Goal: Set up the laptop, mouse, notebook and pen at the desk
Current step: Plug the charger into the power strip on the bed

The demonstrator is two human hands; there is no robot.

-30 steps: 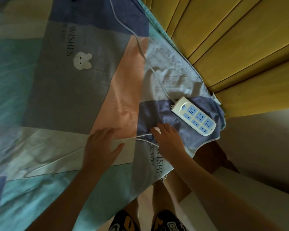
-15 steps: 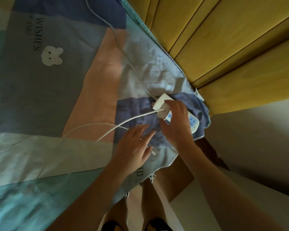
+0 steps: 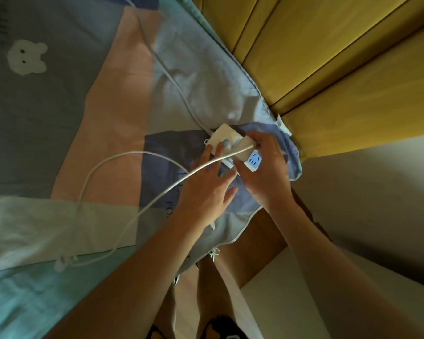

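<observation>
A white power strip [image 3: 220, 137] with blue sockets lies on the patchwork bedcover [image 3: 108, 113] near its corner. My right hand [image 3: 262, 174] is shut on a white charger adapter [image 3: 245, 149] held against the strip's sockets. My left hand [image 3: 206, 189] rests flat beside it, fingertips touching the strip's near end. The adapter's white cable [image 3: 123, 157] arches over my left hand and loops back across the cover. Laptop, mouse, notebook and pen are not in view.
The strip's own thicker cord [image 3: 164, 69] runs up the bedcover to the top. A yellow padded headboard [image 3: 328, 57] stands at the upper right. A pale wall [image 3: 377, 204] and a white surface [image 3: 291, 289] lie at right. My legs show below.
My left hand moved up to the power strip and now touches its end. My right hand, holding the adapter, has settled onto the strip's sockets. The view shifted closer.
</observation>
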